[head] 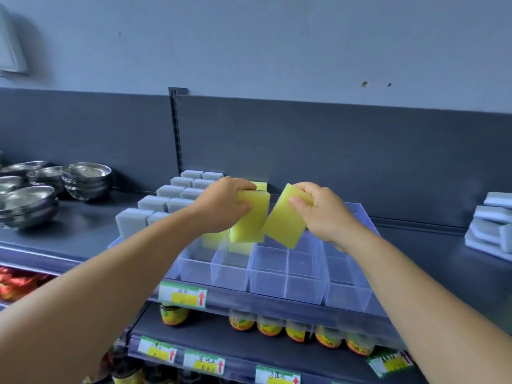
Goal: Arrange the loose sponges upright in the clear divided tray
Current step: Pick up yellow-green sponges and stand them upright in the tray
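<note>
Over the shelf's clear tray (288,284), each hand (221,206) (324,212) grips a yellow sponge (253,217) (285,220).

Dark grey metal shelf (83,228) backed by a dark grey panel with a slotted upright (176,128); pale grey wall (277,37) above. Left on the shelf: stacked shiny stainless steel bowls (87,180), several piles, closely grouped. Shelf edge carries a green-and-white price label with a yellow patch and red arrow (183,295). Lower shelf: row of glass jars with yellow-orange labels (269,325), partly hidden under the shelf lip. Further price labels along the lower edge (204,363); print illegible. Red packaging (19,281) at far left, blurred.
</note>
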`<control>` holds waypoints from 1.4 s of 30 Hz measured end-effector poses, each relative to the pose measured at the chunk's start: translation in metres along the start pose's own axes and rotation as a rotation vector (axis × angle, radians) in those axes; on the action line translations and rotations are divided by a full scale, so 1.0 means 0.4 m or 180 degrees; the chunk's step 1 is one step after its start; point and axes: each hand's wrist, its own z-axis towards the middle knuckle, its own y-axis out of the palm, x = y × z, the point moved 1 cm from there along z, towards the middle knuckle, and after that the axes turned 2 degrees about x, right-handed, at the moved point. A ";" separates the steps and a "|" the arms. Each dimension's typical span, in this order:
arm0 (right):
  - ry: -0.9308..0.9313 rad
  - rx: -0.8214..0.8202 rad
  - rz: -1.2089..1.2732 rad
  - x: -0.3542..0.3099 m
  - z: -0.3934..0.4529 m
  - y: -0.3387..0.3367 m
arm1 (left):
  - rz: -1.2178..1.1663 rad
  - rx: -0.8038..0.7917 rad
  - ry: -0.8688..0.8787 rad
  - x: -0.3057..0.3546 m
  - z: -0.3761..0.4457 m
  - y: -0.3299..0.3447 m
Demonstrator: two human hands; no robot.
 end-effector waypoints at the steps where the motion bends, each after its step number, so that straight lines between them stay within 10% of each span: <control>1: -0.0009 -0.0058 -0.0010 -0.014 -0.002 0.017 | 0.0048 -0.0017 -0.0018 -0.024 -0.004 -0.012; 15: -0.0013 -0.0379 -0.0311 -0.103 -0.009 0.187 | 0.0223 -0.0509 0.0060 -0.218 -0.037 -0.071; 31: -0.0274 -0.0550 -0.1565 -0.104 -0.059 0.255 | 0.2065 -0.0481 0.0851 -0.238 -0.036 -0.018; 42: -0.0151 -0.0309 -0.1755 -0.110 -0.116 0.142 | 0.1609 -0.0473 0.1273 -0.132 -0.041 -0.006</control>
